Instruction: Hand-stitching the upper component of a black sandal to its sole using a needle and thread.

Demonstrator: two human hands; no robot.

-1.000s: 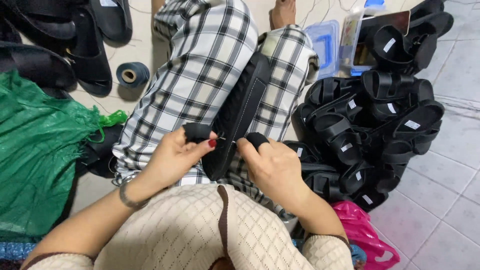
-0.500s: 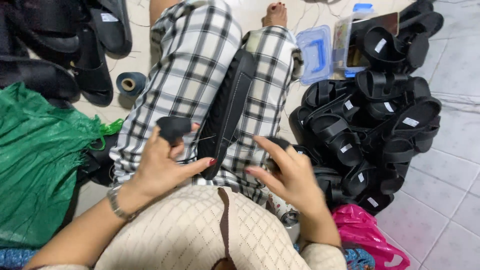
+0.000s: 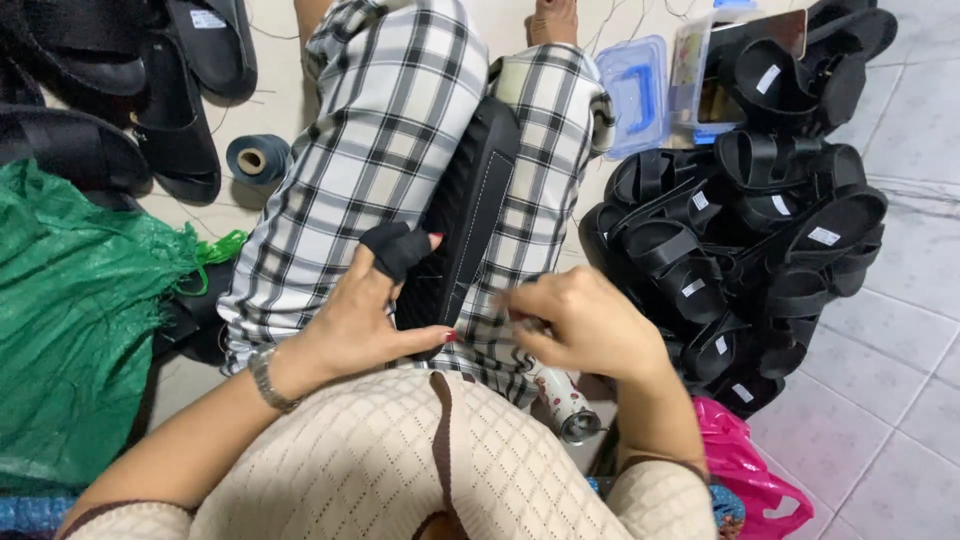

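Note:
A black sandal sole [image 3: 470,205] with light stitching lies lengthwise between my legs in checked trousers [image 3: 370,130]. My left hand [image 3: 365,315] grips its near end, with a black strap end [image 3: 395,248] pinched between fingers and thumb. My right hand [image 3: 585,325] hovers just right of the sole over my right thigh, fingers curled and blurred; whether a thin item sits in them is unclear.
A heap of finished black sandals [image 3: 750,230] is piled at the right. More black sandals [image 3: 120,90] lie at top left, near a dark thread spool [image 3: 255,160]. A green mesh sack [image 3: 80,320], blue plastic boxes [image 3: 640,90] and a pink bag [image 3: 745,470] surround me.
My left hand has kept hold of the strap end on the sole. My right hand came off the sole, swung right, and has come back in closer to it.

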